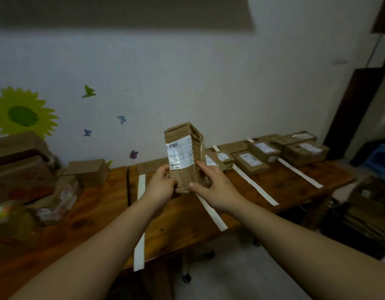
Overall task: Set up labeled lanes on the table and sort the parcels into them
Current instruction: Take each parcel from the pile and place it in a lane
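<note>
I hold a tall brown cardboard parcel [184, 148] upright above the wooden table [284, 185], its white shipping label facing me. My left hand [162, 185] grips its lower left edge and my right hand [215, 187] grips its lower right side. White tape strips [255, 187] run front to back across the table and divide it into lanes. Several labelled parcels [251, 162] lie in the lanes at the far right, against the wall.
A pile of unsorted cardboard boxes [22, 169] and a small open box [87, 172] sit on the table's left part. The wall with flower and butterfly stickers stands right behind. Cardboard and a blue item [382, 156] lie on the floor at right.
</note>
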`<state>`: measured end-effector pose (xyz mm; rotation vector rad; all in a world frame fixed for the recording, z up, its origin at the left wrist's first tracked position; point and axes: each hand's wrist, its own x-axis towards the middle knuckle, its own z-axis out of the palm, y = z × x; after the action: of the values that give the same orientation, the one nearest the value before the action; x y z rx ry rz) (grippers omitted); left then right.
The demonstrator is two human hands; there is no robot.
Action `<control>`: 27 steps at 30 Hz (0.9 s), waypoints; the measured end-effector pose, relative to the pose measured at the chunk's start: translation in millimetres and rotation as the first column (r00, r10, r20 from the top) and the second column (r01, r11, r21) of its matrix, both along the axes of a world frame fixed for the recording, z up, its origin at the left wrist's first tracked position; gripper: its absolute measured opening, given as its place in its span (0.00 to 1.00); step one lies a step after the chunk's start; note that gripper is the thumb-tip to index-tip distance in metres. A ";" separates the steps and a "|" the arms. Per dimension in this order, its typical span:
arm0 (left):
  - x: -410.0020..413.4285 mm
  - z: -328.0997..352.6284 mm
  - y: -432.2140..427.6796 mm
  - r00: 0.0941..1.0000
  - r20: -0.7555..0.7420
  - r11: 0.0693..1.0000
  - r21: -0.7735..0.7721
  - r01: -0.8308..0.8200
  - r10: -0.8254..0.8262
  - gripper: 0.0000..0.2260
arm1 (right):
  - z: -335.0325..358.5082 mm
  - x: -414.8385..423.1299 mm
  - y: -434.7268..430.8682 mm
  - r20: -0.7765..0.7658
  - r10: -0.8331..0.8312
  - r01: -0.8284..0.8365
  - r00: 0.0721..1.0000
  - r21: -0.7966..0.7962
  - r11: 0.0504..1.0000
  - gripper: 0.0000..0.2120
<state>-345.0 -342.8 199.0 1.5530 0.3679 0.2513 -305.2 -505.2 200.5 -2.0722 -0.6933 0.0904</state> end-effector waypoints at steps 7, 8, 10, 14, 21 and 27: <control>74.5 -27.5 -43.0 0.984 -0.084 0.967 0.189 0.172 -0.159 0.18 | -32.6 63.6 -46.1 -0.171 -0.137 0.155 0.976 0.099 0.983 0.23; 87.8 -31.6 -47.1 0.977 -0.095 0.955 0.212 0.206 -0.190 0.19 | -36.9 74.7 -49.9 -0.187 -0.156 0.178 0.970 0.108 0.978 0.23; 116.8 -39.6 -52.6 0.962 -0.122 0.941 0.210 0.266 -0.244 0.22 | -43.4 98.3 -55.5 -0.204 -0.192 0.217 0.960 0.110 0.970 0.24; 174.6 -48.1 -60.0 0.912 -0.208 0.933 -0.002 0.361 -0.353 0.30 | -46.1 146.4 -67.8 -0.197 -0.227 0.248 0.954 0.090 0.965 0.25; 258.8 -60.4 -79.8 0.868 -0.263 0.907 -0.150 0.394 -0.421 0.27 | -55.5 214.0 -97.5 -0.118 -0.188 0.156 0.975 -0.234 0.960 0.36; 308.4 -74.3 -119.8 0.860 -0.284 0.906 -0.129 0.404 -0.424 0.24 | -66.0 270.2 -136.0 -0.069 -0.133 0.097 0.989 -0.378 0.921 0.38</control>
<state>-36.6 -462.5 124.7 1.5671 0.2684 -0.3421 -35.1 -641.2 134.5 -2.4520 -0.5241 0.2689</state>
